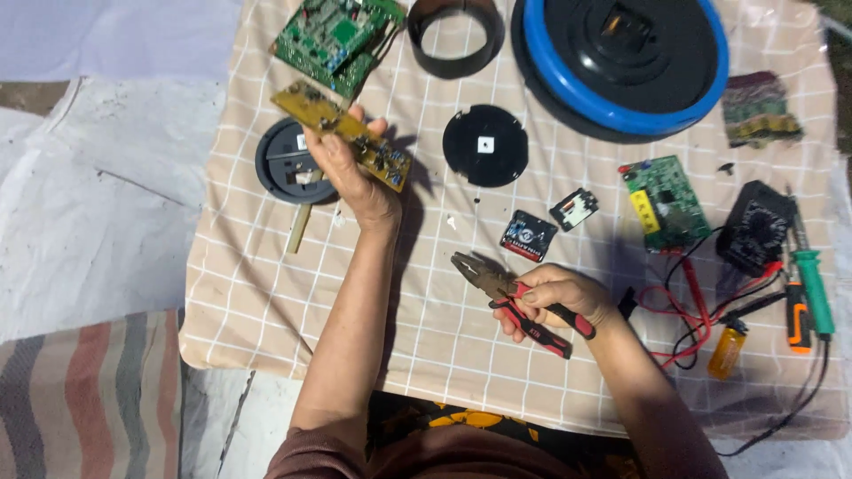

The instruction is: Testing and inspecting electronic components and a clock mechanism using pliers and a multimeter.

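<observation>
With the yellow circuit board [342, 135] raised above the checked cloth [426, 355] in our closed left hand [351, 173], we should keep it steady and bring the pliers [510, 297], gripped in our right hand [555, 297], onto 1 component squarely, squeezing gently.

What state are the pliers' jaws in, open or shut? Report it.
Shut. The pliers in the right hand show their metal jaws pressed together with no gap, red-and-black handles gripped by the fingers.
</observation>
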